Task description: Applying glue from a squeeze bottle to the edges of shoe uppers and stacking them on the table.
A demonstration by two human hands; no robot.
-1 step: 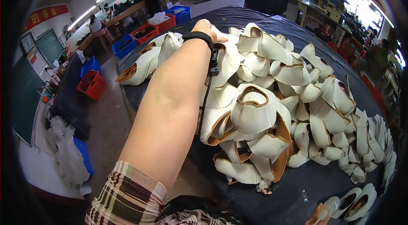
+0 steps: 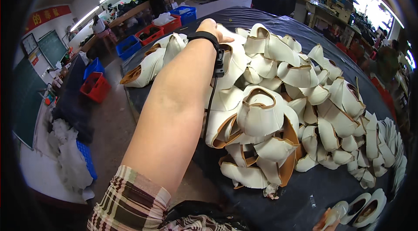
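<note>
My left arm reaches up the middle to a large heap of white shoe uppers (image 2: 257,113) with tan linings and edges. My left hand (image 2: 210,28) bends over the uppers at the far side of the heap. Its thumb points right, against a white upper (image 2: 233,63); the other fingers are out of sight. At the lower right edge, my right hand (image 2: 323,221), partly cut off, grips a smooth white shoe-shaped piece (image 2: 337,213). Close beside it stand two white shoes (image 2: 370,208). A black band with a small box and cable circles my left wrist.
The heap lies on a table with a black cover (image 2: 300,207). Nested uppers (image 2: 389,144) line its right edge. Left of the table are a red crate (image 2: 96,88) and a blue crate (image 2: 128,47) on the floor. People sit and stand at benches farther back.
</note>
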